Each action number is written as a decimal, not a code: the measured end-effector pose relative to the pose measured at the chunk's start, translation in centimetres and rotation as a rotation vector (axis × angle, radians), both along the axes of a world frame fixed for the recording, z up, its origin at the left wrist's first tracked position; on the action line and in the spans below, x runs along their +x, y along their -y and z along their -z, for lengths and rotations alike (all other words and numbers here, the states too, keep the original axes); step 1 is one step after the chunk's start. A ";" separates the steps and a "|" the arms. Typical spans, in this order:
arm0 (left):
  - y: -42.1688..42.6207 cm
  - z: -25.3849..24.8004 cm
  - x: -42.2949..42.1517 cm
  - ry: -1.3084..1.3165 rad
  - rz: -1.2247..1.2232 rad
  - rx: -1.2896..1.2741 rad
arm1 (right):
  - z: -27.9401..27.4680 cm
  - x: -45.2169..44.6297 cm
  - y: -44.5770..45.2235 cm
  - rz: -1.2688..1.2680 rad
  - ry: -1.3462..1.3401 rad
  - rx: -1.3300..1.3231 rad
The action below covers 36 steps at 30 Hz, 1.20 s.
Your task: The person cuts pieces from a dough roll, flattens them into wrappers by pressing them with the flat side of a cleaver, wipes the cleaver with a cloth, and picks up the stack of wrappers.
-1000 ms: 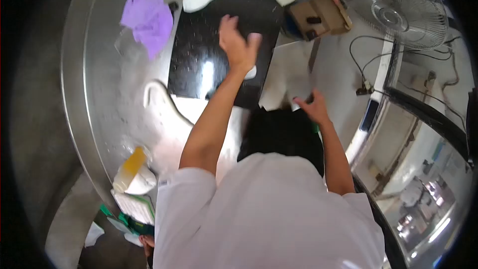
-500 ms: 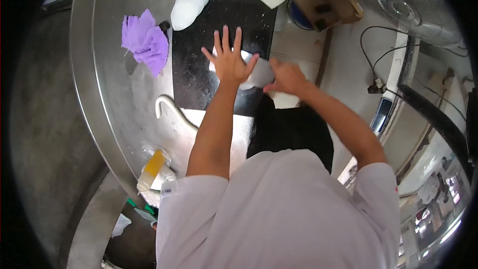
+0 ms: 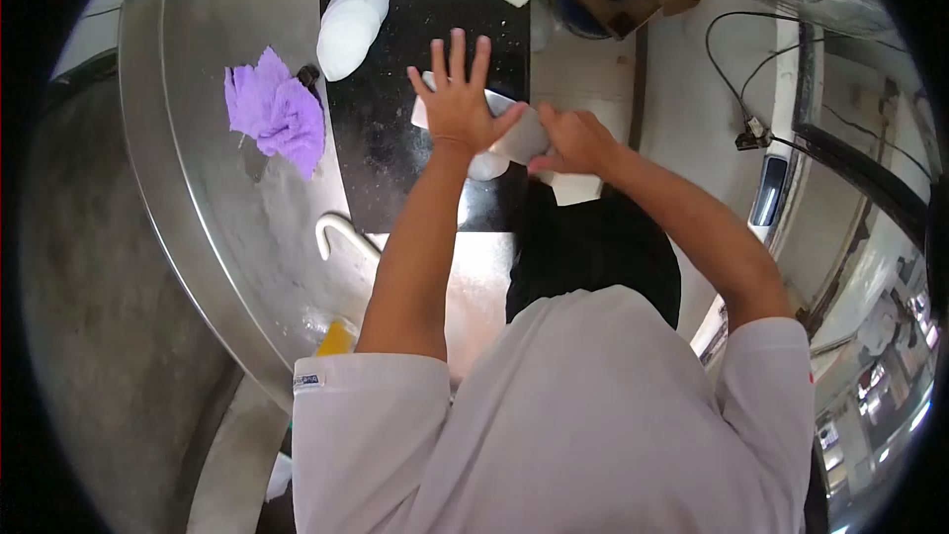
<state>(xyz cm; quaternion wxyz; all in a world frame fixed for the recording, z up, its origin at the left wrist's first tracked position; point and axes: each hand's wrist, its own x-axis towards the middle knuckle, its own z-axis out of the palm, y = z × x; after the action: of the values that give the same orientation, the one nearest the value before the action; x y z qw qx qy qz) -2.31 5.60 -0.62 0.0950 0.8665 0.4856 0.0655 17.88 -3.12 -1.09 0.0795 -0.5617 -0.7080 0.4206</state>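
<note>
So there's a white lump (image 3: 487, 167) poking out from under the blade (image 3: 522, 133), right hand (image 3: 576, 143) gripping one end. Left hand (image 3: 461, 117) is open over the blade (full starfish fingers), white discs (image 3: 353, 26) farther up the black board (image 3: 395, 163).

- A plain, pale greyish-pink shirt (image 3: 593, 415) is worn, loosely creased.
- The short left sleeve (image 3: 371, 425) of the shirt is marked near its hem by a small, dark-printed label (image 3: 309, 380).
- Black legwear (image 3: 598, 252) is seen beyond the shirt.
</note>
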 end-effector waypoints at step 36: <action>1.5 2.2 0.0 -0.074 -0.062 0.012 | 0.4 1.8 -3.1 -0.262 -0.033 -0.031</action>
<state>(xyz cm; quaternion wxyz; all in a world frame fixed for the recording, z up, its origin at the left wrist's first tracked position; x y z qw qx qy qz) -2.26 4.14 -2.86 0.0696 0.8534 0.5151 0.0391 19.72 -0.04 -1.51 0.0266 -0.4586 -0.7674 0.4474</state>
